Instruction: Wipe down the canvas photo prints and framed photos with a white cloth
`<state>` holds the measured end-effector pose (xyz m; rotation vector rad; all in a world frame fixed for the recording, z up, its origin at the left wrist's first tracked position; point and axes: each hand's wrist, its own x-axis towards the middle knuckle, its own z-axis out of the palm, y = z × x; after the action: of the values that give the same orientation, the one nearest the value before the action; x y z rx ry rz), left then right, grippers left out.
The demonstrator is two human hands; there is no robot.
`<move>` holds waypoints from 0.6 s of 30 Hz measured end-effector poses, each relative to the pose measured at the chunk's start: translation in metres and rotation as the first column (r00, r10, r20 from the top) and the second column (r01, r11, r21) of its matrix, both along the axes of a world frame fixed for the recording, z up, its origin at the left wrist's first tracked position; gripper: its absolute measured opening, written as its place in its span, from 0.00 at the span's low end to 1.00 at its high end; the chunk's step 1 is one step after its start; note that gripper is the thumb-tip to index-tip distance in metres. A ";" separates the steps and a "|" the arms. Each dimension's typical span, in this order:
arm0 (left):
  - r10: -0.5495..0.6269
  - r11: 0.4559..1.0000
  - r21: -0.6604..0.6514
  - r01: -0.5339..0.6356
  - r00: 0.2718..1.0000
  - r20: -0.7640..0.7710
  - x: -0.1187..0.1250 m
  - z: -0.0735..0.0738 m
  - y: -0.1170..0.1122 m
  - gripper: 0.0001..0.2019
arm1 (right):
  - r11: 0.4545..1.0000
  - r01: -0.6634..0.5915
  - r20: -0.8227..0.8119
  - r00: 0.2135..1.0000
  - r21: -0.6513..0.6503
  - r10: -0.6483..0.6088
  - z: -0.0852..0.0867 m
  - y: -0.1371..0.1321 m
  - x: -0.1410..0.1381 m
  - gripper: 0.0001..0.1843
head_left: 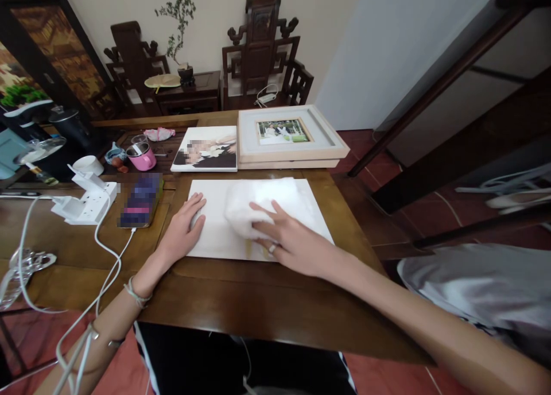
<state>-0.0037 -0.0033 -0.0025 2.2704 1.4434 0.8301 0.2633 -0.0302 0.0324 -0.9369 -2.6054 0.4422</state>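
A flat white board (210,228) lies on the wooden table in front of me. My left hand (185,225) rests flat on its left edge, fingers stretched out and holding nothing. On the board's right half my right hand (286,237) grips a bunched white cloth (275,197), its fingers spread over the near side. Motion smears the cloth a little, and I cannot tell whether it is fabric or soft tissue. Below the fingers, a small yellowish mark on the board is partly hidden by the hand.
Behind the board lie a photo canvas (209,148) and stacked photo frames (293,134). To the left are a phone (142,202) on a charging cable, a white power strip (86,202) and a pink cup (142,157). White cables hang across my left forearm.
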 end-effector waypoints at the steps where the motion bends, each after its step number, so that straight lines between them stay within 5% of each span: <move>1: -0.002 1.000 0.000 0.002 1.000 0.003 0.000 0.000 0.000 0.20 | 1.000 0.003 0.008 1.000 0.001 -0.003 0.000 0.011 -0.002 0.16; 10: -0.008 1.000 -0.004 0.008 1.000 0.020 -0.001 0.000 0.000 0.20 | 0.988 0.153 0.038 0.987 0.031 -0.154 0.000 0.066 -0.022 0.16; 18: -0.005 1.000 -0.013 0.005 1.000 0.012 -0.001 0.000 0.000 0.21 | 0.989 0.090 0.215 0.970 0.118 -0.114 -0.004 0.011 -0.034 0.21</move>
<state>-0.0045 -0.0037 -0.0022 2.2549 1.4329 0.8297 0.2296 -0.0188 0.0286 -1.1353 -2.7284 0.1763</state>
